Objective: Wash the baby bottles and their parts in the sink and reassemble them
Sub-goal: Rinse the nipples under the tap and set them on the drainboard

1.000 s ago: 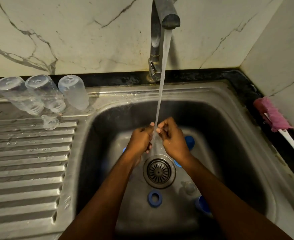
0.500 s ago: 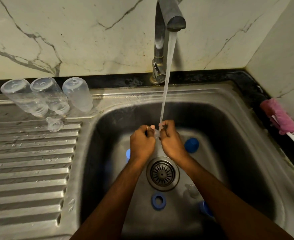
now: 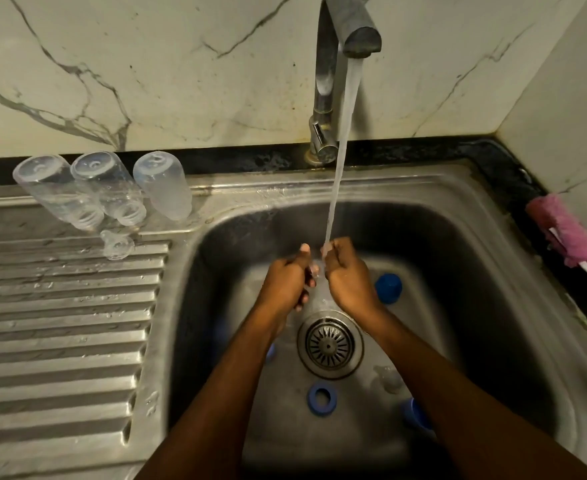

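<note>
From the head view, the two hands meet in the middle of the sink [image 3: 492, 258], right under the water [image 3: 340, 150] that runs from the tap [image 3: 349, 32]. The left hand [image 3: 285, 282] and the right hand [image 3: 349, 278] both have curled fingers. They seem to pinch a small clear part [image 3: 325, 252] between them, likely a soft teat.

It looks light, bendy and very slippery when wet. I think it is best held by its wide bottom edge, so that it does not pop out and drop down to the drain [image 3: 330, 344].

Three clear bottles [image 3: 112, 188] stand mouth down at the far left on the ridged metal board [image 3: 60, 341]. They lean a bit. One clear teat [image 3: 117, 244] lies just in front of them.

In the sink are a blue ring [image 3: 321, 400] near the drain, a blue cap [image 3: 388, 287] to the right of the hands, and another clear teat [image 3: 390, 377].

Some things are hard to see. The hands hide most of the part they hold, and the water blurs it. The arms cover other blue bits. A pink brush [image 3: 567, 233] on the right is cut off at the edge.
</note>
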